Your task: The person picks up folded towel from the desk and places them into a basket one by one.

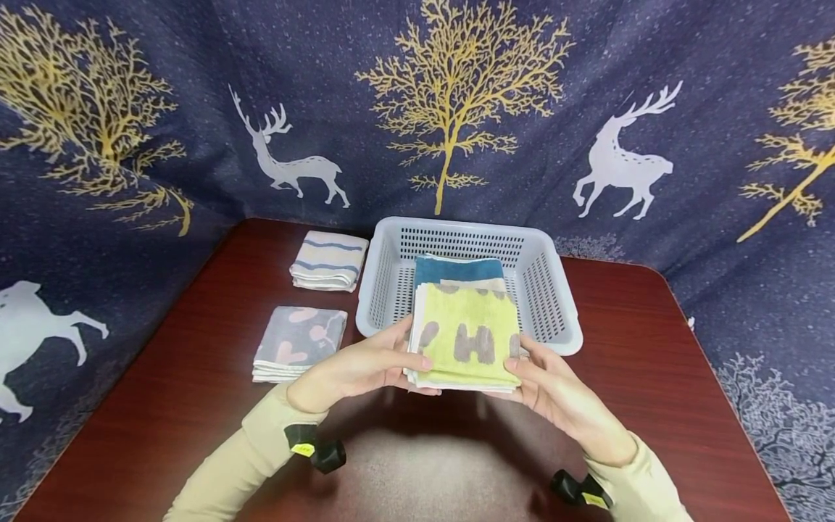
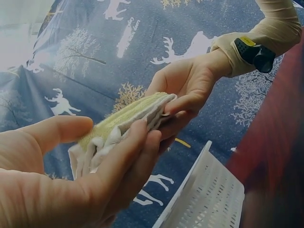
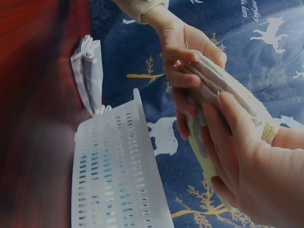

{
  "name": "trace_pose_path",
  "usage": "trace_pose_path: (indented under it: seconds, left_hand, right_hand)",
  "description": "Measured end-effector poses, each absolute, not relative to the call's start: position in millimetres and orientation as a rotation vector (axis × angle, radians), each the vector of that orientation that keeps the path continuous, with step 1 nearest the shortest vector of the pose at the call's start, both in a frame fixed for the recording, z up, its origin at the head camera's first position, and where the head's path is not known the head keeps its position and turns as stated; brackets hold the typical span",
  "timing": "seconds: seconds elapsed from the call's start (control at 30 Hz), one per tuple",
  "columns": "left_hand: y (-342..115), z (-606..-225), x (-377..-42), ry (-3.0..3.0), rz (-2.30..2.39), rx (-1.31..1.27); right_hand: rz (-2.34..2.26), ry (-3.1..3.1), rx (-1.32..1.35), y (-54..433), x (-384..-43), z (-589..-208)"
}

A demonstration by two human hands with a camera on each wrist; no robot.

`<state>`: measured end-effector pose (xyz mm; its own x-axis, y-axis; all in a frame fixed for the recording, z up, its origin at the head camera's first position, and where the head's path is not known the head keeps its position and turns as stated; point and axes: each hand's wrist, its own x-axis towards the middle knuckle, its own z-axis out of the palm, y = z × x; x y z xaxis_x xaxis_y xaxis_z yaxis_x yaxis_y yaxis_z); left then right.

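Both hands hold a folded yellow-green towel (image 1: 472, 337) with grey shapes, raised in front of the basket. The left hand (image 1: 372, 362) pinches its left edge, thumb on top and fingers underneath. On the opposite edge the right hand (image 1: 554, 388) grips the same way. In the left wrist view the towel's white folded layers (image 2: 114, 137) show between thumb and fingers. Behind it, a blue and cream folded towel (image 1: 459, 268) lies in the light grey plastic basket (image 1: 548, 290), its lower part hidden by the held towel.
Left of the basket, a white folded towel (image 1: 329, 259) with blue stripes lies on the dark red table (image 1: 626, 362). Nearer the front is a grey folded towel (image 1: 301, 337) with pink patterns, close to the left forearm. A dark blue cloth (image 1: 313, 94) with deer and trees hangs behind.
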<state>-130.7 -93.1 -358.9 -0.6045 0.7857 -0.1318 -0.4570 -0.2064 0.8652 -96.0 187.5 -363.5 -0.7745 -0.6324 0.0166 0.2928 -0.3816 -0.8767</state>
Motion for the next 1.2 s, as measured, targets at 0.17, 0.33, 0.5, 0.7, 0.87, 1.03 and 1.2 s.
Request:
trace_pose_path:
  seconds: [0.17,0.33,0.5,0.7,0.87,1.03,1.2]
  left_hand:
    - [-93,-356,-133,1.233,1.908,0.441]
    - [-93,-357,-136,1.303,1.890,0.451]
    - [-91,-357,-140,1.347,1.881,0.430]
    - [-89,-356,-148,1.372,1.881,0.409]
    - [-87,-355,-154,1.358,1.886,0.419]
    - [-86,-354,-159,1.387,1.896,0.382]
    - [-86,-354,-165,1.412,1.889,0.352]
  right_hand:
    - [-2.150,1.394,-0.451,186,-100,-362]
    - [-2.115,1.512,-0.469,186,-104,-363]
    - [-2.082,1.602,-0.493,186,-108,-361]
    - [-2.016,1.777,-0.430,186,-113,-355]
    - [-1.940,1.961,-0.313,187,-118,-352]
    - [-1.887,2.130,-0.176,188,-123,-351]
    - [-1.885,2.236,-0.073,188,-128,-351]
